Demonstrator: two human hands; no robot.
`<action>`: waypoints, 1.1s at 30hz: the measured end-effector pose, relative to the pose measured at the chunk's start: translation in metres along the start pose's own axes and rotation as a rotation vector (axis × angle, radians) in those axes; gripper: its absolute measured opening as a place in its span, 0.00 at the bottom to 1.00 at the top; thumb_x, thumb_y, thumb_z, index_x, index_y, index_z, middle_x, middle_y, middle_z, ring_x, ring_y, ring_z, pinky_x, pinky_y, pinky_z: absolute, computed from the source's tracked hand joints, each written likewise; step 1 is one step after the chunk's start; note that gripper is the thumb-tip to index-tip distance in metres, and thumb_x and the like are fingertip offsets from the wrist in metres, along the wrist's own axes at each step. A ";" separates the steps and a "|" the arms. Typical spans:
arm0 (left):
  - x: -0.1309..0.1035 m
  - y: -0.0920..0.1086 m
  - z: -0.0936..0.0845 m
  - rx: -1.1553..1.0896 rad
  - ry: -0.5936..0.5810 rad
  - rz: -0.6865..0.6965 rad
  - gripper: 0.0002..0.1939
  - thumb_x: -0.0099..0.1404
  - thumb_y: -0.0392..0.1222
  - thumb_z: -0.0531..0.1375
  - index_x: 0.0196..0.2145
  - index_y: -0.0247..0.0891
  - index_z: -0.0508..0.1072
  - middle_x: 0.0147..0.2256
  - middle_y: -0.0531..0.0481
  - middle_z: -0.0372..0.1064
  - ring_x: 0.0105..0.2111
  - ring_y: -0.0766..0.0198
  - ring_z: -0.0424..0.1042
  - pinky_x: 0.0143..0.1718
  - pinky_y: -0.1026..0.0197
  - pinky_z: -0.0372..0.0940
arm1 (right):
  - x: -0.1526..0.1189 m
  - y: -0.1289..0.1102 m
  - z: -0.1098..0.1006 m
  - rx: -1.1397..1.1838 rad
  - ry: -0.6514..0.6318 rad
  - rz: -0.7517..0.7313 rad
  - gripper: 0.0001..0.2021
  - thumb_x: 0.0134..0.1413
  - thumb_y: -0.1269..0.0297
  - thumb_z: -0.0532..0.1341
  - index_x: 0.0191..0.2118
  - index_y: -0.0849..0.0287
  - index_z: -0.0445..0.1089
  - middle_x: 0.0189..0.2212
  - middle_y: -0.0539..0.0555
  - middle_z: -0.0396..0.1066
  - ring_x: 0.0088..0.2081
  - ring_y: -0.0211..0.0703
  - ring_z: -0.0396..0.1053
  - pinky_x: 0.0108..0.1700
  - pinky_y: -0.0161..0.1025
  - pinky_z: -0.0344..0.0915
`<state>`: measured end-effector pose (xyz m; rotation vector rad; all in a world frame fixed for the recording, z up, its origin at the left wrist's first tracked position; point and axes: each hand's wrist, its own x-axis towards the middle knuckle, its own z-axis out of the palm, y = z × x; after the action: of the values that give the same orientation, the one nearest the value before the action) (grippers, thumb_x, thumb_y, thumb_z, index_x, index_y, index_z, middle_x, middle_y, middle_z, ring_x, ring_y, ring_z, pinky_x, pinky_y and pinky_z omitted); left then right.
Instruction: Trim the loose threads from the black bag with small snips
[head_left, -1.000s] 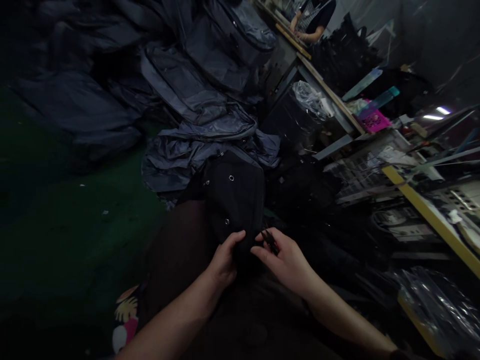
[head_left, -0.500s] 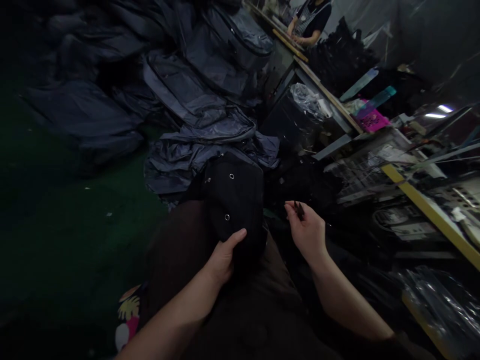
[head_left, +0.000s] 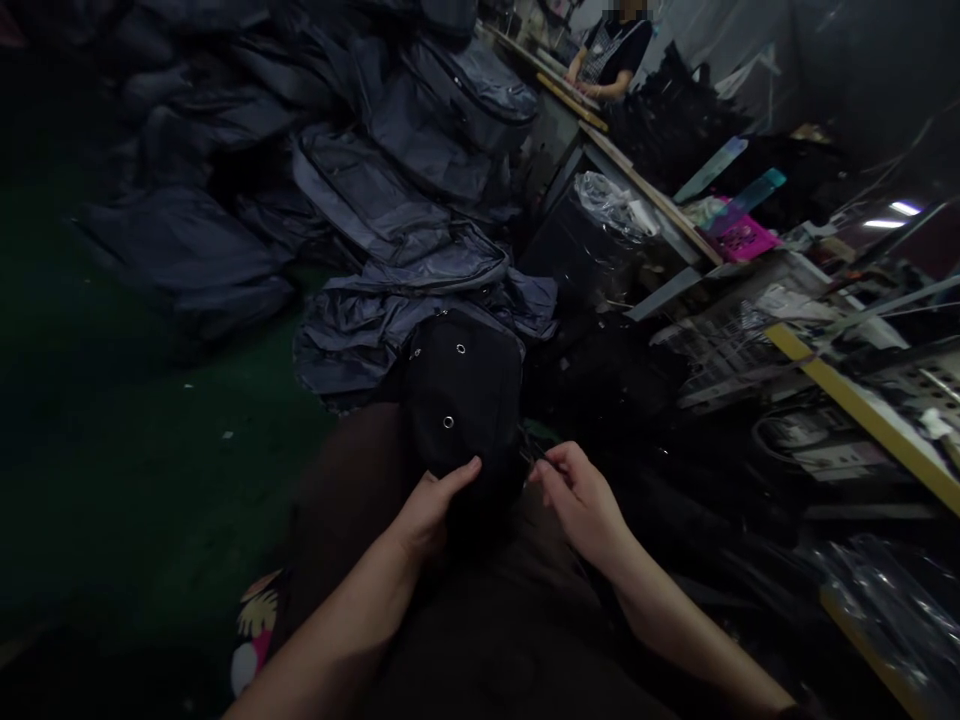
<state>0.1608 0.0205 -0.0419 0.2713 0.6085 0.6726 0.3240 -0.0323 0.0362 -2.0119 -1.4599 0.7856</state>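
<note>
My left hand [head_left: 431,510] grips the near edge of a black fabric piece [head_left: 469,390], its thumb lying on top and its other fingers hidden underneath. The piece has several silvery metal eyelets and rests over my lap. To its right, my right hand [head_left: 574,490] is closed around small dark thread snips [head_left: 534,450]. Their blades point at the right edge of the fabric; in this dim light I cannot tell whether they touch it. Just beyond lies crumpled dark grey-blue bag fabric [head_left: 360,330].
Dark grey-blue bags [head_left: 375,190] are heaped ahead and to the left on a green floor [head_left: 150,450]. On the right are a bin with clear plastic [head_left: 611,205], a pink basket [head_left: 746,240] and a yellow bar [head_left: 862,410]. A co-worker [head_left: 615,60] is at a far table.
My right hand has moved left and down, bringing the snips from apart to the fabric's right edge. My left hand keeps its hold, shifted slightly left in view.
</note>
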 end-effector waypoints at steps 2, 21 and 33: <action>0.002 -0.001 0.000 -0.004 0.017 -0.009 0.22 0.56 0.44 0.64 0.47 0.33 0.72 0.41 0.40 0.75 0.41 0.52 0.74 0.46 0.51 0.66 | -0.006 -0.012 0.001 0.007 -0.030 -0.045 0.09 0.61 0.57 0.53 0.34 0.56 0.62 0.27 0.49 0.67 0.27 0.37 0.65 0.30 0.35 0.62; -0.002 0.003 -0.004 -0.084 0.090 0.001 0.23 0.52 0.43 0.67 0.45 0.34 0.73 0.45 0.42 0.73 0.43 0.54 0.73 0.43 0.57 0.67 | -0.006 -0.044 0.026 -0.125 -0.127 -0.178 0.08 0.54 0.68 0.57 0.25 0.58 0.62 0.43 0.55 0.62 0.40 0.43 0.64 0.25 0.34 0.60; 0.000 0.002 -0.006 -0.110 0.098 -0.029 0.20 0.51 0.41 0.67 0.43 0.35 0.75 0.40 0.44 0.76 0.33 0.58 0.76 0.38 0.58 0.69 | 0.000 -0.041 0.016 -0.155 -0.184 -0.293 0.06 0.53 0.71 0.58 0.26 0.58 0.64 0.42 0.54 0.62 0.43 0.43 0.63 0.43 0.41 0.64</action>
<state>0.1561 0.0219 -0.0463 0.1273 0.6650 0.6917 0.2856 -0.0193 0.0544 -1.8113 -1.9210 0.7659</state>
